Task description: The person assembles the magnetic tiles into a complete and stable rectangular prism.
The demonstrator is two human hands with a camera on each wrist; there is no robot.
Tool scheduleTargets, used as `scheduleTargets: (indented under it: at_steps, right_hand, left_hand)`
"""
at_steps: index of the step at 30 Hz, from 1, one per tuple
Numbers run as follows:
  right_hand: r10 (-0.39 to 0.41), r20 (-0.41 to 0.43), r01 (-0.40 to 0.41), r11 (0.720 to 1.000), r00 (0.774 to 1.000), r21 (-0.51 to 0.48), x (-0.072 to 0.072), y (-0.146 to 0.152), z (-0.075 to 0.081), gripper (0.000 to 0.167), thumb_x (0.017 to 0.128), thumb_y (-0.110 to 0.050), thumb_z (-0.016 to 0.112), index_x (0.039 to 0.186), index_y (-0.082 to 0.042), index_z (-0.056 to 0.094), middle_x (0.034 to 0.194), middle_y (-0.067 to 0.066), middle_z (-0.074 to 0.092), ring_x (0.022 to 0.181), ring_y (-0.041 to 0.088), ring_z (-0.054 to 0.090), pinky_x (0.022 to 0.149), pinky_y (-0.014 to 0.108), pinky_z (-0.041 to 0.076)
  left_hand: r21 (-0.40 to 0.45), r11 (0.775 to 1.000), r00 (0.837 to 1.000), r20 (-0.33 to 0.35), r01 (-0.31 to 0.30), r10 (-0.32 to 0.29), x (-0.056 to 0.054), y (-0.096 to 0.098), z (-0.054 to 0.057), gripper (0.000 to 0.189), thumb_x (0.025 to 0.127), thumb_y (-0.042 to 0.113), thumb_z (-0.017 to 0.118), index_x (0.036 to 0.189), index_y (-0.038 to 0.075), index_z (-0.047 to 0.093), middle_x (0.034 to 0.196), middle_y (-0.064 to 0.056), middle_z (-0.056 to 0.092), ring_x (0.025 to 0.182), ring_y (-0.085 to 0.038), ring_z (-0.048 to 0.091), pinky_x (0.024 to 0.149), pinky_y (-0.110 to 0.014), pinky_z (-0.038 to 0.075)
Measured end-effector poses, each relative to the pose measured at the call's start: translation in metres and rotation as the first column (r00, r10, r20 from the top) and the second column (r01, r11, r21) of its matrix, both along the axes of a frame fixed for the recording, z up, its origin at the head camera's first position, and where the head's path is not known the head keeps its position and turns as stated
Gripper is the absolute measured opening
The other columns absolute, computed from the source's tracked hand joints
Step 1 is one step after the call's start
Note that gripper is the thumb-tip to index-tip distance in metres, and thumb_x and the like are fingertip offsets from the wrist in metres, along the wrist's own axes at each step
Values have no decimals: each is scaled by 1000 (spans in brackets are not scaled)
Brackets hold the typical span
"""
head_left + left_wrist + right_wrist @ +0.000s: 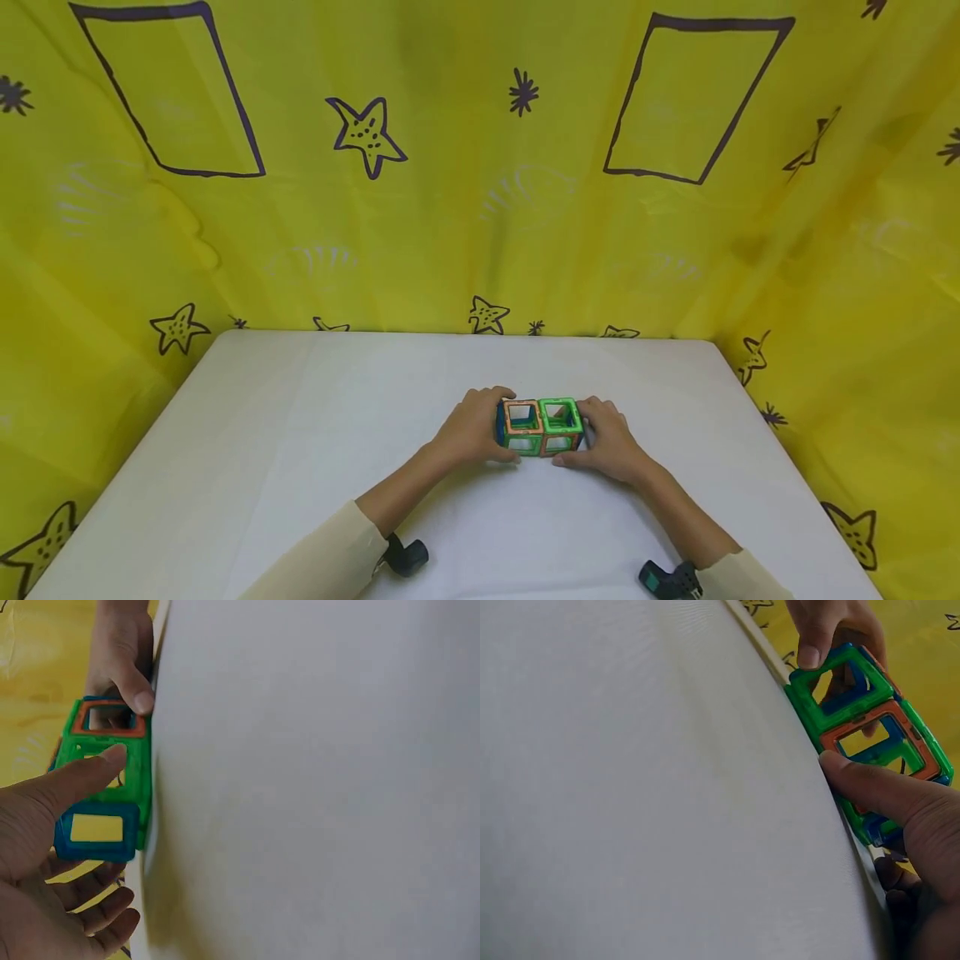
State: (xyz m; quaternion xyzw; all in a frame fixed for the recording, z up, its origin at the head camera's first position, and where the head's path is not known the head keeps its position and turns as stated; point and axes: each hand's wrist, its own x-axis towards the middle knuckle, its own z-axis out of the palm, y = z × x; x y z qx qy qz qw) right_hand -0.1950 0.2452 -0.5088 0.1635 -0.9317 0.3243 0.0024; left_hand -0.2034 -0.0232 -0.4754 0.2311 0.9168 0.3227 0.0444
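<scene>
Two open-framed cubes of magnetic tiles sit side by side as one block on the white table. Their frames are green, orange and blue; from above, the left top is orange and the right top green. My left hand holds the block's left end, thumb in front and fingers behind. At the right end my right hand grips it in the same manner. The left wrist view shows the left thumb lying across a green tile. In the right wrist view, the right thumb presses near an orange tile.
The white table spreads out around the block on all sides. Behind and beside it hangs a yellow curtain with drawn stars and frames. A dark device is strapped at the left wrist, another at the right.
</scene>
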Motion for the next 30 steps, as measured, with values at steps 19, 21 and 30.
scheduleTargets:
  at_steps: [19, 21, 30]
  right_hand:
    - [23, -56, -23, 1000, 998, 8, -17, -28, -1, 68, 69, -48, 98, 120, -14, 68, 104, -6, 64, 97, 18, 50, 88, 45, 36]
    - [27, -59, -26, 1000, 998, 14, -21, -33, -1, 68, 69, -48, 98, 119, -13, 68, 103, -5, 64, 96, 19, 49, 88, 45, 37]
    - [33, -27, -32, 999, 999, 30, -34, -50, 3, 70, 70, -48, 97, 121, -11, 67, 105, -3, 64, 99, 21, 50, 90, 47, 37]
  left_hand:
    - [-74, 995, 993, -100, -68, 60, -19, -37, -15, 70, 69, 33, 100, 124, 1, 71, 102, -4, 63, 97, -24, 51, 85, -44, 47]
    - [-71, 995, 992, -108, -77, 69, -22, -41, -17, 66, 69, 33, 100, 120, 1, 72, 100, -4, 63, 95, -24, 51, 83, -44, 47]
    - [-68, 995, 992, -105, -73, 66, -35, -59, -21, 66, 71, 35, 98, 119, -1, 72, 99, -3, 63, 96, -24, 51, 86, -46, 46]
